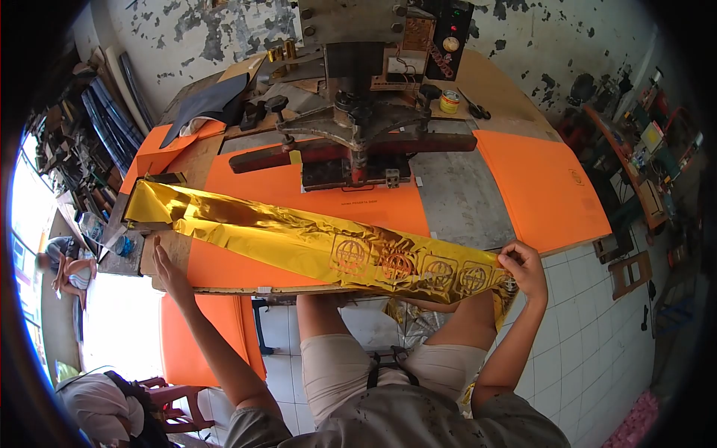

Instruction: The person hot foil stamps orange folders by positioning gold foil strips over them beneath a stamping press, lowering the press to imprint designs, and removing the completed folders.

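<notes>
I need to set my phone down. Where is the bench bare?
Mainly the grey plate between the middle orange sheet and right orange stack. Crowded: middle, under gold foil and stamping press; back left, under a dark sheet.

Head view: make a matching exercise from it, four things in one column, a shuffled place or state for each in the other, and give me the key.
Things
1. gold foil strip
2. right hand
3. left hand
4. scissors

Places and states
A. fingers straight, not gripping anything
B. at the back of the worktable, beside a small yellow tin
C. pinching the edge of the strip near its globe designs
D. stretched across, in front of the press

Pairs
1-D, 2-C, 3-A, 4-B
</notes>
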A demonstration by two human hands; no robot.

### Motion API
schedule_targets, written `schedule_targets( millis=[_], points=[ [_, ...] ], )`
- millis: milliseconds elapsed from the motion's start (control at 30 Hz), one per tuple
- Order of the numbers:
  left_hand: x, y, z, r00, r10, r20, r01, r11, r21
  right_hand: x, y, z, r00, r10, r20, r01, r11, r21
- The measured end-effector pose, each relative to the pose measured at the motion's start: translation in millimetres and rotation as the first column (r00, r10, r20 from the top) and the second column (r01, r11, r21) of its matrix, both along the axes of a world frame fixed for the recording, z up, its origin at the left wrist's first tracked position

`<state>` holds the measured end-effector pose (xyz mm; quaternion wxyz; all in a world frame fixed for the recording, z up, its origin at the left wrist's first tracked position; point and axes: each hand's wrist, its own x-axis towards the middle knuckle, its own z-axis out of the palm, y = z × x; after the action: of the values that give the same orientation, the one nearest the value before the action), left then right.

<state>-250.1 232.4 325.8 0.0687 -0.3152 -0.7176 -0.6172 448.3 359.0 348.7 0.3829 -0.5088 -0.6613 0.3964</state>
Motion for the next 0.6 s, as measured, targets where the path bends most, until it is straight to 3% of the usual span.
schedule_targets(
  millis=[600],
  points=[
    [-6.3, -0.3, -4.5, 0.999, -0.002, -0.037, 0.001, 1.000, -0.029, 1.2, 0.1, 0.3, 1.000, 0.002, 0.014, -0.001, 1.000, -0.006]
  ],
)
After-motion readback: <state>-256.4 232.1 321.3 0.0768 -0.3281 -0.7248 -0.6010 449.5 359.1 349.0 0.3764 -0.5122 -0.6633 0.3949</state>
